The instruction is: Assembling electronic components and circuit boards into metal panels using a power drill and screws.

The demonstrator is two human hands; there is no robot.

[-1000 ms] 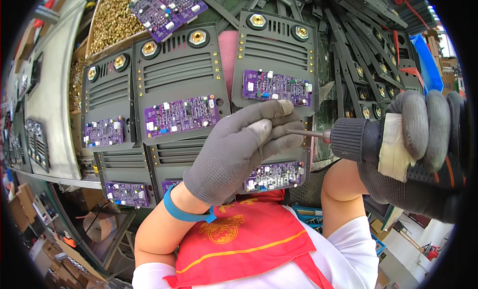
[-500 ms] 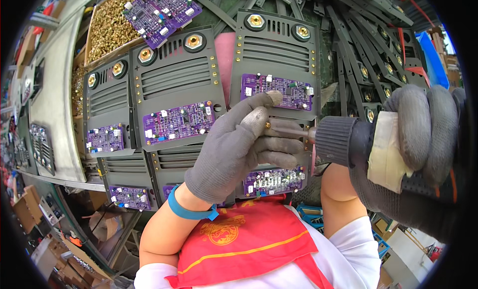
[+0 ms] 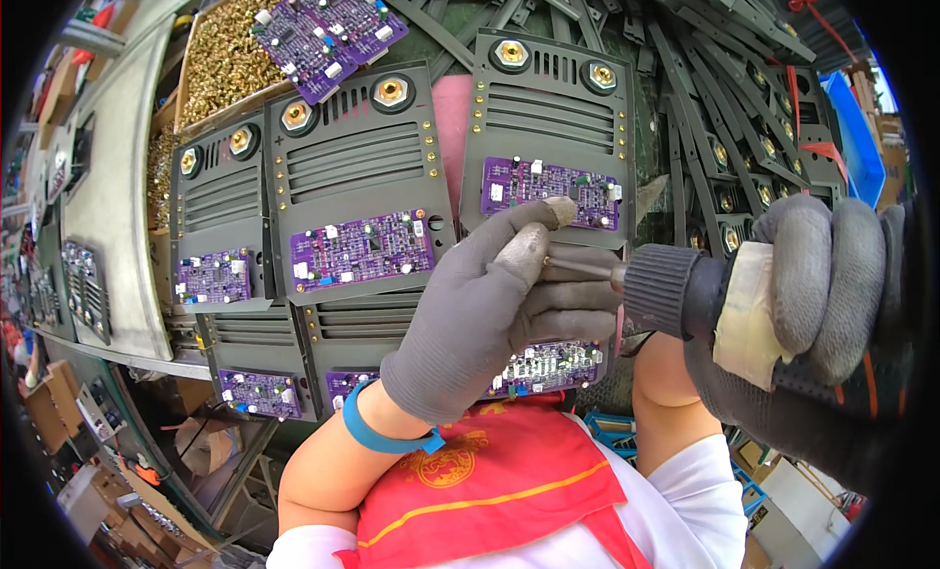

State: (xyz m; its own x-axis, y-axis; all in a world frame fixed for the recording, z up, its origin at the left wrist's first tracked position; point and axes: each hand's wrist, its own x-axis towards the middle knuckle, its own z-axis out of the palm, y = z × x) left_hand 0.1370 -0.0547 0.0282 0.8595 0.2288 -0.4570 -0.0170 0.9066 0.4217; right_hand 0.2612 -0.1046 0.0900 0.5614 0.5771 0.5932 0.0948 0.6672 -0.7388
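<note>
My left hand (image 3: 475,309), in a grey glove, is closed with thumb and forefinger together beside a small brass screw (image 3: 546,261) at the bit's tip. My right hand (image 3: 832,275), gloved too, wraps a black electric screwdriver (image 3: 666,287) with pale tape round its body, the bit pointing left into my left fingers. Just beyond the fingertips, a purple circuit board (image 3: 529,179) lies on a dark grey slotted panel (image 3: 548,109) with two brass-centred nuts at its top. My left hand partly covers a lower circuit board (image 3: 553,365).
Similar panels with purple boards, including a middle panel (image 3: 357,158), lie to the left. Spare boards (image 3: 328,30) rest at the edge of a box of brass parts (image 3: 230,55). Dark metal strips (image 3: 685,109) are heaped at far right, near a blue bin (image 3: 852,143).
The panels and boards sit slightly lower and farther right in view. My left hand has shifted a little right and down; the screwdriver's bit now reaches closer to its thumb.
</note>
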